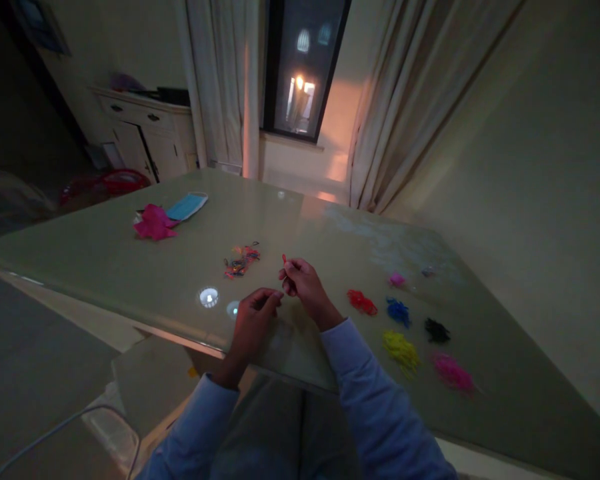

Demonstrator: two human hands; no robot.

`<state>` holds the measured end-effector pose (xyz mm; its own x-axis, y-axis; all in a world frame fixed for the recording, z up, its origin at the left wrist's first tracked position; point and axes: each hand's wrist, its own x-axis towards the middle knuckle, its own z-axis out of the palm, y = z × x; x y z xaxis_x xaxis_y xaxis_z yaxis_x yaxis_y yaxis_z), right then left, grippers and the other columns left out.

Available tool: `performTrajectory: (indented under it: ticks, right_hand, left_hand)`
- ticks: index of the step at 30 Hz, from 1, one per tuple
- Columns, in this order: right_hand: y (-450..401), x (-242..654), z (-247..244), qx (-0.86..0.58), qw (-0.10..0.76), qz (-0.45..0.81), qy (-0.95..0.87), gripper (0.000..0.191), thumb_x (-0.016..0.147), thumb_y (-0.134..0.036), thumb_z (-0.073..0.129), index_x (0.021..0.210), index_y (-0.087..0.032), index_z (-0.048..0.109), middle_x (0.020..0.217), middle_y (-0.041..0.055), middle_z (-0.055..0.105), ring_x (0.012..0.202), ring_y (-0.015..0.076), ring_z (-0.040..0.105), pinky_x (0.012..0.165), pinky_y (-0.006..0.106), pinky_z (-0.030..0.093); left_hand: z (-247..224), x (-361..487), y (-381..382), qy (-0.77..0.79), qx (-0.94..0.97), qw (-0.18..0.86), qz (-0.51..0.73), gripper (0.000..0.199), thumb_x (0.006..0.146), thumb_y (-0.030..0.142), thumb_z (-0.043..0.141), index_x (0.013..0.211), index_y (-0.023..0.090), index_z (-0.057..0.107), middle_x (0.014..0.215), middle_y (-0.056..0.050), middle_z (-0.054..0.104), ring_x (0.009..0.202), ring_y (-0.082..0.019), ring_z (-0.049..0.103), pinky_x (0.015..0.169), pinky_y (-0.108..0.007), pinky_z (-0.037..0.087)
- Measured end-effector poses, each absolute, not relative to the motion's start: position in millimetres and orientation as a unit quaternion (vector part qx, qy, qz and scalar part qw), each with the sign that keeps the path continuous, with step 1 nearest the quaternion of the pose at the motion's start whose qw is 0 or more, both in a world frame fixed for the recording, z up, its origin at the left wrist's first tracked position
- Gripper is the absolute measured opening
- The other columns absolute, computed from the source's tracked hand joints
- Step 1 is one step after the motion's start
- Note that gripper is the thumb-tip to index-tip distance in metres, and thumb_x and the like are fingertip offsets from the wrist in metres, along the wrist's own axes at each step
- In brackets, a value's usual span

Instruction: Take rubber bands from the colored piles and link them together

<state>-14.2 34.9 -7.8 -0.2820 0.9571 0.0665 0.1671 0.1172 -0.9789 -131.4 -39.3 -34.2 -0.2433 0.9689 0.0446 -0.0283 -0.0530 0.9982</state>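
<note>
Over the table's near side, my right hand [304, 283] pinches a red rubber band [284, 258], whose small loop sticks up beyond the fingertips. Close beside it on the left, my left hand [255, 317] has thumb and fingers pressed together; whatever is between them is too small to make out. Just beyond both hands lies a loose pile of mixed-colour bands [241, 261], several of them seemingly knotted. To the right sit sorted heaps: red bands [362, 302], blue bands [398, 311], yellow bands [401, 352], black bands [437, 330] and pink bands [453, 372].
A glossy table [180, 280] spans the view. On its far left are a crumpled pink piece [155, 223] and a blue face mask [187, 206]. A small pink bit [397, 280] and a clear scrap [428, 271] lie right. Behind stand a cabinet [167, 130] and curtains.
</note>
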Motion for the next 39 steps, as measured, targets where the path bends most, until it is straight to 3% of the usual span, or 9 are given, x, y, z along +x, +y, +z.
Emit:
performTrajectory:
  ticks: [4,12,20,28,39]
  right_hand:
    - [4.3,4.2,3.3,-0.338,0.534,0.631,-0.449,0.036,0.079,-0.051,0.071,0.081,-0.021,0.052,0.068,-0.0044,0.062,0.045,0.0061,0.046,0.041,0.019,0.032]
    - [-39.6,38.6,6.1,-0.316,0.616,0.614,-0.379,0.035,0.08,-0.047,0.075,0.08,-0.021,0.052,0.066,-0.0046,0.061,0.045,0.0056,0.045,0.043,0.018,0.03]
    - [-51.6,66.4,-22.7,-0.332,0.638,0.599,-0.351,0.034,0.082,-0.045,0.075,0.077,-0.02,0.051,0.067,-0.0047,0.059,0.047,0.0051,0.044,0.045,0.018,0.029]
    - [-57.1,81.0,-37.5,-0.449,0.625,0.539,-0.342,0.042,0.075,-0.056,0.077,0.079,-0.02,0.054,0.068,-0.0033,0.062,0.05,0.007,0.048,0.047,0.019,0.035]
    - [-60.6,84.6,-34.7,-0.425,0.617,0.57,-0.338,0.04,0.076,-0.053,0.077,0.079,-0.02,0.056,0.069,-0.002,0.064,0.052,0.0083,0.051,0.05,0.02,0.039]
  left_hand:
    - [-29.5,-130.5,-40.7,0.553,0.448,0.414,0.568,0.027,0.074,0.044,0.068,0.071,0.017,0.07,0.066,0.0,0.066,0.06,-0.014,0.057,0.06,-0.024,0.045]
    - [-31.0,-132.0,-43.0,0.564,0.453,0.404,0.56,0.029,0.073,0.047,0.068,0.072,0.018,0.07,0.065,0.0,0.066,0.059,-0.013,0.056,0.058,-0.023,0.046]
    - [-31.7,-132.5,-45.2,0.581,0.453,0.396,0.548,0.031,0.07,0.048,0.069,0.074,0.017,0.072,0.067,-0.002,0.067,0.061,-0.014,0.057,0.057,-0.023,0.046]
    - [-27.8,-132.0,-49.6,0.589,0.479,0.368,0.537,0.029,0.07,0.047,0.069,0.073,0.018,0.073,0.063,-0.001,0.066,0.059,-0.015,0.058,0.059,-0.024,0.048]
    - [-28.9,-132.5,-49.6,0.6,0.483,0.349,0.533,0.029,0.071,0.047,0.07,0.076,0.018,0.074,0.069,-0.004,0.07,0.062,-0.016,0.061,0.059,-0.024,0.049]
